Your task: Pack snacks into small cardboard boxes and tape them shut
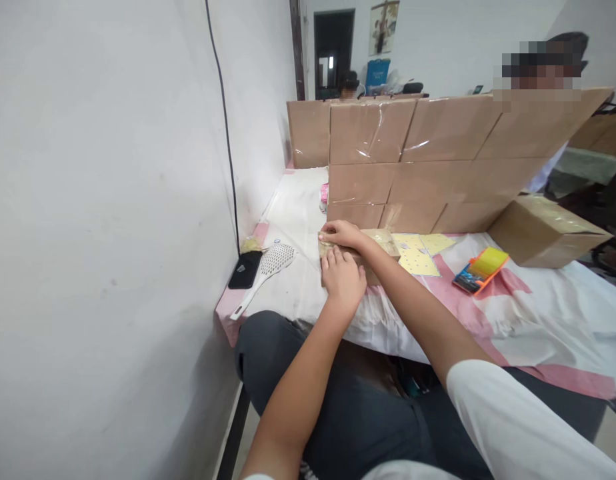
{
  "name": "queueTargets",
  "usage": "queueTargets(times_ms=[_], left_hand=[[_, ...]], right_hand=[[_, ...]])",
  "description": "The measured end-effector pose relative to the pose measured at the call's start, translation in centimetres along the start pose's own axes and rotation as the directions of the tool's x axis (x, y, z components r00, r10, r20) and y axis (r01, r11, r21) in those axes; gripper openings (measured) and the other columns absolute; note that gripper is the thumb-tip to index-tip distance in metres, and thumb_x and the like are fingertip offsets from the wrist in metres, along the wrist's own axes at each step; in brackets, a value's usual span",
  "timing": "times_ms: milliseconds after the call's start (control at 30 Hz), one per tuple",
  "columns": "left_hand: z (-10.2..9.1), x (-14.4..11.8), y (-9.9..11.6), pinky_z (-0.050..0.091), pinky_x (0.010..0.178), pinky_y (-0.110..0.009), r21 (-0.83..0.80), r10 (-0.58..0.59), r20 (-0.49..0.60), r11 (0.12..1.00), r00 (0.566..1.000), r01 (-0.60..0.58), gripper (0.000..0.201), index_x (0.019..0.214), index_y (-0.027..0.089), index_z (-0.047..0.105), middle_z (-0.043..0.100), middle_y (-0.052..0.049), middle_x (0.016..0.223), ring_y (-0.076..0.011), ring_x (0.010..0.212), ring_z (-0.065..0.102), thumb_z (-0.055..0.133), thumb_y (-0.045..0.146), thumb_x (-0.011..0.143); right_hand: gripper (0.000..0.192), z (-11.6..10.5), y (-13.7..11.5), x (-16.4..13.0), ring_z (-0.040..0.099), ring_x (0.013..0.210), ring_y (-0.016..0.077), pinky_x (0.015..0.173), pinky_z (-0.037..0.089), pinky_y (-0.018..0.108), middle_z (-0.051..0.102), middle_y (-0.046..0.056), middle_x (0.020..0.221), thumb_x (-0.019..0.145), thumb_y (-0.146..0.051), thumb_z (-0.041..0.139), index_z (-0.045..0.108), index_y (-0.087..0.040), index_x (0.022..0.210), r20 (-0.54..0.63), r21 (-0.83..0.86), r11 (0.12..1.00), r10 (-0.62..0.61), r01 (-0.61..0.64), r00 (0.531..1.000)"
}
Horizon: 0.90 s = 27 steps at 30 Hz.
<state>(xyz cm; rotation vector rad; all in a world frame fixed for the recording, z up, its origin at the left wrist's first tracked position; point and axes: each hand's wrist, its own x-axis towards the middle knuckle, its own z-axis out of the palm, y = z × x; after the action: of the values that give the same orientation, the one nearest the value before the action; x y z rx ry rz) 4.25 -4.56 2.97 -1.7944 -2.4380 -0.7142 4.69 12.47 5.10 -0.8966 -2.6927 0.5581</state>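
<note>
A small cardboard box [387, 244] with shiny clear tape on top lies on the cloth-covered table in front of me. My left hand [342, 275] rests on its near left side, fingers stretched out over the top edge and thumb apart. Just beyond it, my right hand [344, 234] reaches across with bent fingers closed at the box's far left corner. Some of the box is covered by my hands and right forearm. Right of the box, an orange tape dispenser with a yellow roll [482, 270] lies on the cloth.
A tall taped cardboard partition [438, 160] stands behind the box. To the left lie a white slotted spoon [273, 265] and a black phone [245, 270] beside the wall. Yellow patterned sheets [415, 253] and a larger cardboard box [548, 233] are on the right. People sit beyond the partition.
</note>
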Motion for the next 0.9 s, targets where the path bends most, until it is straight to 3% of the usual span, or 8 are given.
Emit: queueTargets(times_ms=[367,667,800,900], left_hand=[[0.2,-0.3,0.2,0.031,0.117,-0.053,0.038,0.016,-0.027,0.999,1.000,-0.015,0.041,0.126,0.003,0.060,0.054,-0.033,0.144,-0.0393,0.140,0.047,0.060,0.027,0.093],[-0.5,-1.4,0.6,0.031,0.116,-0.051,0.115,0.039,0.053,0.992,0.998,-0.045,0.049,0.128,0.000,0.061,0.049,-0.034,0.149,-0.0408,0.142,0.045,0.061,0.035,0.093],[-1.6,-1.7,0.2,0.036,0.112,-0.050,0.110,0.058,0.033,0.992,0.998,-0.062,0.048,0.126,0.002,0.063,0.056,-0.030,0.144,-0.0388,0.136,0.051,0.056,0.040,0.096],[-2.9,-1.6,-0.6,0.045,0.101,-0.047,0.073,0.061,0.033,0.995,0.998,-0.063,0.041,0.118,0.008,0.066,0.068,-0.023,0.126,-0.0345,0.122,0.060,0.051,0.040,0.099]], right_hand=[[0.032,0.9,-0.5,0.4,0.064,0.099,0.0200,0.077,0.040,0.026,0.075,0.003,0.111,0.100,-0.043,0.049,0.075,-0.025,0.105,-0.057,-0.103,0.993,0.044,-0.049,0.997],[0.034,1.2,-0.7,1.0,0.066,0.100,0.0226,0.079,0.043,0.028,0.075,0.011,0.112,0.102,-0.032,0.043,0.074,-0.019,0.101,-0.172,-0.091,0.986,0.120,-0.137,0.978],[0.030,-0.5,-0.3,-0.7,0.067,0.096,0.0189,0.083,0.043,0.026,0.076,0.008,0.105,0.101,-0.028,0.045,0.074,-0.018,0.101,-0.199,-0.079,0.996,0.033,-0.050,0.980],[0.021,-2.9,2.3,-4.1,0.068,0.099,0.0223,0.092,0.044,0.031,0.077,0.006,0.103,0.094,-0.032,0.058,0.074,-0.021,0.101,-0.195,-0.107,0.994,-0.011,-0.010,0.981]])
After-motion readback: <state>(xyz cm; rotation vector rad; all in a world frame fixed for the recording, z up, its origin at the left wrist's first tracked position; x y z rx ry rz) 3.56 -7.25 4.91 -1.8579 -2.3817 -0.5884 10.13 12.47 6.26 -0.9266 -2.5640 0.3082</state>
